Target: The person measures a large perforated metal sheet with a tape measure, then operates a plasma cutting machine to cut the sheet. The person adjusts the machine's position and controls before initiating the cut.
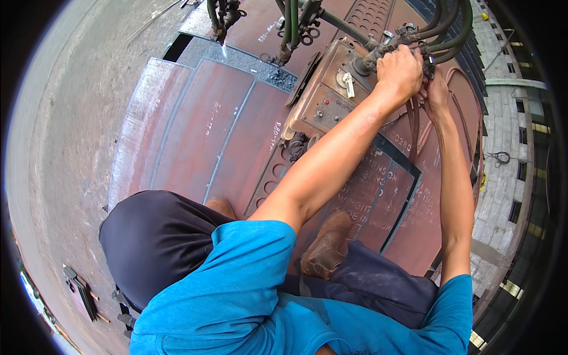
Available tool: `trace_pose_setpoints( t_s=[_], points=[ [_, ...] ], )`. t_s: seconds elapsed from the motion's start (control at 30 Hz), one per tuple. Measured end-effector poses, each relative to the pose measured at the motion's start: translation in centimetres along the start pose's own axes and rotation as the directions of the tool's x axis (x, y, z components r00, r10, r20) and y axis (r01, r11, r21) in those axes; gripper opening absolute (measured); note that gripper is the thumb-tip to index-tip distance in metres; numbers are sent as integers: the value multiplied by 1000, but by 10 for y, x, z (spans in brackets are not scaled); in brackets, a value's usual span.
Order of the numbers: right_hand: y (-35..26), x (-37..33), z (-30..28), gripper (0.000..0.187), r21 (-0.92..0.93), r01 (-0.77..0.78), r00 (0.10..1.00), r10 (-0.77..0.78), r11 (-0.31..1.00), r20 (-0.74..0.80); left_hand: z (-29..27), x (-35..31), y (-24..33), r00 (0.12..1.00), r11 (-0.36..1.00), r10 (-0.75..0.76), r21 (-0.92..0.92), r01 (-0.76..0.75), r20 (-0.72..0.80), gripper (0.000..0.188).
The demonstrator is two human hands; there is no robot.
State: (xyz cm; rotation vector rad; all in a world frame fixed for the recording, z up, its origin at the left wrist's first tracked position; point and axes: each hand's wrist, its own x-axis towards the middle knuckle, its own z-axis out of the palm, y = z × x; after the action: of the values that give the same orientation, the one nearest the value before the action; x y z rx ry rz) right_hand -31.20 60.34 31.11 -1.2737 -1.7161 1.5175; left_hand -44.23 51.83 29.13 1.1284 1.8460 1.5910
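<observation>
My left hand (400, 72) is closed at the hose fittings (427, 54) on top of a brown, box-shaped gas cutting machine (331, 94). Against the same fittings, just to the right, my right hand (436, 92) has its fingers curled in. Exactly which part each hand grips is hidden by the fingers. Dark green hoses (458, 41) arch down to the fittings from the upper right. On the machine's panel are a pale lever-like switch (348, 84) and small buttons. Two torches (290, 35) hang on the far side.
Reddish steel plate (183, 136) with chalk marks and narrow cut lines lies below. A rail with round holes (370, 15) runs under the machine. My boots (326, 245) stand on the plate. Reddish hoses (414, 133) trail nearby. A bright streak (223, 50) shows below the left torch.
</observation>
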Motion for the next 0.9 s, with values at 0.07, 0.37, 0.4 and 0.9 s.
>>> trace_pose_setpoints(
  t_s=[0.07,0.37,0.4,0.9],
  points=[
    [-1,0,0,48,-3,-6,1000,6,1000,-2,1,0,0,1000,1000,2,-5,-2,-1,52],
    [-2,-10,1,54,94,-78,992,68,993,106,-3,-1,2,998,997,-56,-60,58,32,53],
    [0,-10,0,54,134,-121,986,104,983,130,-3,-1,4,997,995,-67,-71,70,40,54],
    [23,-94,54,38,-468,14,831,250,884,498,-39,-25,40,990,988,-130,94,125,54,71]
  ],
)
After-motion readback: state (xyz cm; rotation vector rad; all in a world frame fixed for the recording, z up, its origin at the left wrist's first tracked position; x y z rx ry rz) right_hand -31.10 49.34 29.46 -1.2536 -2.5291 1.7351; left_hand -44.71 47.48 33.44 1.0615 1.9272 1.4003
